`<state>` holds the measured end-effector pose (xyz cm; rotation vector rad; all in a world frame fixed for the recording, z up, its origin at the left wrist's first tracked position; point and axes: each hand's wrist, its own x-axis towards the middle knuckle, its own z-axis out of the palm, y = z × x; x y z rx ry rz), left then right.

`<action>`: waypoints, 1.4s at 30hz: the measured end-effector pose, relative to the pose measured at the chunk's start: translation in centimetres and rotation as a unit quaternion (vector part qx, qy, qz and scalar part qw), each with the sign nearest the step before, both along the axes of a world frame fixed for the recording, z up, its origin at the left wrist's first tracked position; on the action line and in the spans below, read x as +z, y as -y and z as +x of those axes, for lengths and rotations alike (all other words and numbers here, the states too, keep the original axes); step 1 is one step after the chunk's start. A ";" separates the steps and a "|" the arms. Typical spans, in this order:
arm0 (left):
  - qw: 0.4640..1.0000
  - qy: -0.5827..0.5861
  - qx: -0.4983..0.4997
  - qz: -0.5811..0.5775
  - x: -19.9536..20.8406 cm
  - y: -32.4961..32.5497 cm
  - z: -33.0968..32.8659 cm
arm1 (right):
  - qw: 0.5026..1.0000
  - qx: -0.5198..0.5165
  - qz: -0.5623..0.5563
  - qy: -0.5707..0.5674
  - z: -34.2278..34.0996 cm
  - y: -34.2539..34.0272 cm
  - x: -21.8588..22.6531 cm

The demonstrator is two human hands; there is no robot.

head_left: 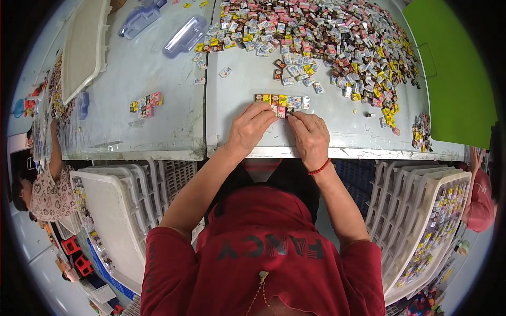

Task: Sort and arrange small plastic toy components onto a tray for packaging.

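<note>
In front of me on the table lies a row of small carton-shaped pieces [283,100] in brown, yellow and white, set side by side. A shorter second row, with a pink-and-white piece [281,111] in it, is against its near side. My left hand [250,129] is closed at the left end of this second row, fingertips pinching a piece there. My right hand [311,138], a red bracelet on its wrist, is closed too; its thumb and fingers meet at a dark piece [289,112]. The fingers partly cover the near row.
A large heap of loose pieces [316,31] spreads over the far table. Left stand a small block of grouped pieces [146,104], a clear plastic tray [185,36] and a white crate [84,50]. Stacked white trays [421,210] flank me. Other people work at both sides.
</note>
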<state>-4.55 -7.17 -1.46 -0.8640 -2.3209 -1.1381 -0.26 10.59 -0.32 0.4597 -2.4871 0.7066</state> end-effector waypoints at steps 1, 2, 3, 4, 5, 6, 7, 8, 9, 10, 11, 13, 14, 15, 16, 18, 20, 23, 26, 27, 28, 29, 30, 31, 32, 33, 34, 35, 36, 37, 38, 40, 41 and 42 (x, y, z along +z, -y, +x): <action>1.000 0.000 0.000 0.000 -0.1 0.0 0.0 | 1.000 -0.002 0.016 0.000 0.0 0.0 0.1; 1.000 -0.017 0.003 -0.012 0.1 -0.1 0.0 | 1.000 -0.003 0.031 -0.001 0.0 0.1 0.1; 0.999 -0.034 0.006 -0.025 0.3 -0.1 -0.1 | 0.999 -0.003 0.032 -0.001 0.0 0.0 0.1; 0.999 -0.035 0.006 -0.025 0.5 -0.1 -0.1 | 0.999 -0.001 0.033 0.002 -0.1 0.0 0.1; 0.998 -0.039 0.013 -0.041 0.7 -0.1 0.0 | 0.999 0.001 0.035 0.005 -0.1 -0.1 0.1; 0.997 -0.043 0.021 -0.056 0.8 0.0 0.1 | 0.999 0.001 0.036 0.004 -0.1 -0.1 0.2; 0.997 -0.044 0.020 -0.056 0.6 0.1 0.2 | 0.999 0.002 0.036 0.008 -0.1 -0.2 0.2; 0.998 -0.027 0.018 -0.049 0.4 0.3 0.2 | 0.999 0.004 0.036 0.010 -0.1 -0.2 0.2; 0.999 -0.010 0.015 -0.042 0.3 0.5 0.1 | 0.999 0.004 0.037 0.008 0.0 -0.2 0.2; 0.999 -0.012 0.015 -0.042 0.3 0.8 0.0 | 1.000 0.005 0.008 0.012 0.2 -0.2 0.1; 0.999 -0.010 0.016 -0.044 0.6 1.0 -0.1 | 1.000 0.005 -0.021 0.016 0.3 -0.2 0.3; 0.999 -0.010 0.017 -0.046 1.3 1.0 -0.7 | 0.999 -0.033 -0.006 -0.003 0.0 -0.8 1.0; 0.995 -0.016 0.006 -0.102 2.0 0.8 -1.2 | 0.997 -0.070 0.007 -0.021 0.0 -1.0 1.4; 0.987 -0.023 -0.005 -0.158 2.4 0.7 -1.5 | 0.996 -0.078 0.028 0.036 0.0 -1.2 1.4; 0.987 -0.023 -0.005 -0.158 2.0 0.6 -1.5 | 0.996 -0.079 0.028 0.036 0.1 -1.1 1.3; 0.964 -0.002 -0.056 -0.260 1.2 0.3 -1.7 | 0.987 -0.084 0.083 0.112 -0.1 -0.7 1.1; 0.960 0.002 -0.050 -0.275 0.7 0.3 -1.7 | 0.980 -0.061 0.097 0.162 -0.1 -0.6 0.3; 0.956 0.021 -0.048 -0.288 0.7 0.1 -1.5 | 0.977 -0.069 0.134 0.153 0.2 -0.3 0.0; 0.958 0.030 -0.049 -0.282 0.7 -0.2 -1.6 | 0.973 -0.067 0.161 0.153 0.0 -0.5 -0.2; 0.959 0.028 -0.046 -0.278 0.7 -0.2 -1.7 | 0.973 -0.066 0.157 0.155 0.0 -0.6 -0.2; 0.959 0.028 -0.044 -0.279 0.8 -0.1 -1.8 | 0.973 -0.065 0.153 0.157 -0.1 -0.7 -0.2; 0.971 0.034 -0.037 -0.232 0.8 0.0 -1.9 | 0.974 -0.053 0.143 0.167 0.1 -0.8 0.1; 0.981 0.040 -0.029 -0.185 0.8 0.1 -1.9 | 0.975 -0.049 0.143 0.165 0.1 -1.1 -0.1; 0.981 0.039 -0.025 -0.187 0.8 0.7 -1.9 | 0.986 -0.046 0.086 0.133 0.0 -1.4 -0.4; 0.987 0.046 0.014 -0.156 0.7 1.6 -1.8 | 0.993 -0.041 0.029 0.103 0.0 -1.6 -0.5; 0.989 0.052 0.054 -0.125 0.6 2.4 -1.6 | 0.993 -0.054 -0.010 0.105 0.1 -1.5 -0.2; 0.988 0.052 0.063 -0.128 0.4 2.6 -1.2 | 0.993 -0.045 -0.012 0.104 0.2 -1.5 -0.3; 0.988 0.074 0.052 -0.127 0.2 2.4 -0.8 | 0.991 -0.062 0.018 0.119 0.3 -1.8 -0.4; 0.986 0.095 0.050 -0.131 -0.1 2.5 -0.6 | 0.988 -0.070 0.043 0.130 0.0 -1.5 -0.6; 0.988 0.058 0.053 -0.135 -0.5 2.0 -0.6 | 0.990 -0.068 0.033 0.118 0.0 -1.3 -0.5; 0.988 0.067 0.069 -0.122 0.0 1.2 -0.6 | 0.991 -0.067 0.025 0.109 0.1 -1.4 -0.7; 0.990 0.054 0.112 -0.070 0.2 0.8 -0.5 | 0.986 -0.123 0.006 0.109 0.1 -2.0 -1.4; 0.986 0.109 0.122 -0.040 0.6 0.9 -0.8 | 0.986 -0.121 -0.018 0.115 -0.1 -2.4 -1.5; 0.979 0.160 0.129 -0.006 0.8 1.0 -1.0 | 0.985 -0.121 -0.040 0.120 -0.5 -2.8 -1.4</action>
